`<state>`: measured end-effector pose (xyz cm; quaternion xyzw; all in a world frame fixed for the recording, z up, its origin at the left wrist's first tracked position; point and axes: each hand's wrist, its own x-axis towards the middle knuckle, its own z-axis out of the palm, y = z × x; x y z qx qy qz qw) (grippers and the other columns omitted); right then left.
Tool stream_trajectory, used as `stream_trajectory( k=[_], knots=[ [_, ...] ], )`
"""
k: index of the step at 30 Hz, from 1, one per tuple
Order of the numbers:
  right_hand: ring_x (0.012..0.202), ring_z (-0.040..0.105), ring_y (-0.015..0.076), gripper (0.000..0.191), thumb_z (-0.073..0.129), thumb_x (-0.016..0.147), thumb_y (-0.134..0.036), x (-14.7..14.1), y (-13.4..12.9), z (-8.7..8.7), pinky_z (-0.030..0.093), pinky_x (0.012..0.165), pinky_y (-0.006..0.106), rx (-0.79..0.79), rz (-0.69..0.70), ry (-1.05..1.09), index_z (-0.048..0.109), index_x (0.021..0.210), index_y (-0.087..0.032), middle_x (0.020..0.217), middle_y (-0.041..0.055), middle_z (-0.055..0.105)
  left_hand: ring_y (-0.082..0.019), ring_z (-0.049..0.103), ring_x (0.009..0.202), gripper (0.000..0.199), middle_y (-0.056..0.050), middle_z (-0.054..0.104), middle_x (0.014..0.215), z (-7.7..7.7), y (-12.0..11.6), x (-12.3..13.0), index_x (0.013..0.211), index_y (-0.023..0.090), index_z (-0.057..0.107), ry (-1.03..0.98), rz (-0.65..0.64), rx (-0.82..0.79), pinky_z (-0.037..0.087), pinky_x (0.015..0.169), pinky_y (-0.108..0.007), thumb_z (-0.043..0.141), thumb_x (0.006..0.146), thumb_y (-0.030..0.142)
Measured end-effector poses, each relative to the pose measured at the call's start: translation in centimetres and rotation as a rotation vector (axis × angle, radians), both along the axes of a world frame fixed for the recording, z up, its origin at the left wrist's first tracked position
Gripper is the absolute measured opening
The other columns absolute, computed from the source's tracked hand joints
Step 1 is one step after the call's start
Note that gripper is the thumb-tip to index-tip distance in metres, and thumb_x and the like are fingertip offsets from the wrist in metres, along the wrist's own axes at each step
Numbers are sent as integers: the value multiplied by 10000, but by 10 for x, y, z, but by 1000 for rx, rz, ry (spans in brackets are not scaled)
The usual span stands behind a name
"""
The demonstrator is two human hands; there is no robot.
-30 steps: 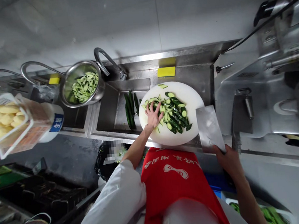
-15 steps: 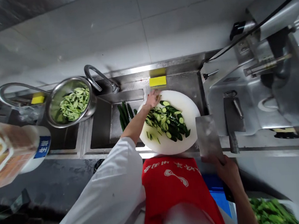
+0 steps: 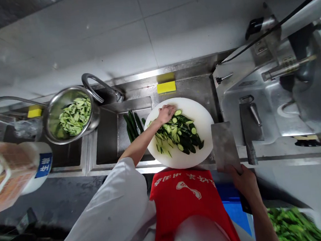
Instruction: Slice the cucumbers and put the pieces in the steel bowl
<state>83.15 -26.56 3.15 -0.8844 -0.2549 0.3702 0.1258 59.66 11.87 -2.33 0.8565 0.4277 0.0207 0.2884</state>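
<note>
From the head view: left hand [image 3: 167, 113] laid palm down on the upper left part of a pile of cut cucumber [image 3: 185, 133], fingers bent and close together; impossible to tell whether any piece is caught in that grip. Right hand [image 3: 246, 186] closed firmly around a cleaver [image 3: 225, 146], with the dark handle running back past the wrist, the flat of the blade showing, and the blade's left edge right at the rim of a round white board [image 3: 203, 113]; hard to say whether touching. On that board, all of the pile: pale strips loosely spread at the left, dark-skinned lengths and round-ended pieces packed together at the right. Under the board, the steel tabletop [image 3: 198, 87] and the right end of a sink [image 3: 105, 129], with whole cucumbers [image 3: 133, 123] lying inside, partly hidden by board and forearm. Behind the board, a yellow block [image 3: 166, 87]; left of the sink, near a curved tap [image 3: 98, 83], a metal bowl [image 3: 48, 124] with more green slices [image 3: 75, 116] inside. To the right, well apart from the left hand, another cleaver [image 3: 250, 133] lying flat. At the lower right, leafy greens [image 3: 294, 223]; below the board, a red apron [image 3: 191, 200] over white clothing.
</note>
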Motion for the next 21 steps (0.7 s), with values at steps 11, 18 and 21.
stream_trajectory(
  k=[11,18,21],
  knots=[
    [658,615,237,464,418,918,-581,5,-17,20,329,546,280,-51,198,-298,641,920,-174,739,120,700,-126,556,675,361,-26,654,816,9,17,21,965,143,656,-296,38,-277,466,675,-258,765,756,417],
    [682,680,200,277,411,1007,-387,-55,25,37,317,579,258,53,866,-269,600,1017,-185,799,84,736,-93,596,692,452,-1,627,869,69,-22,-124,1031,183,626,-1100,727,-123,511,595,-197,848,683,369],
    [793,704,210,321,344,1034,-383,-105,62,29,352,633,258,66,1162,-200,582,1116,-183,889,99,746,-88,607,662,478,24,614,819,78,-72,-210,909,170,618,-1204,1027,-180,549,590,-213,912,569,334]
  ],
)
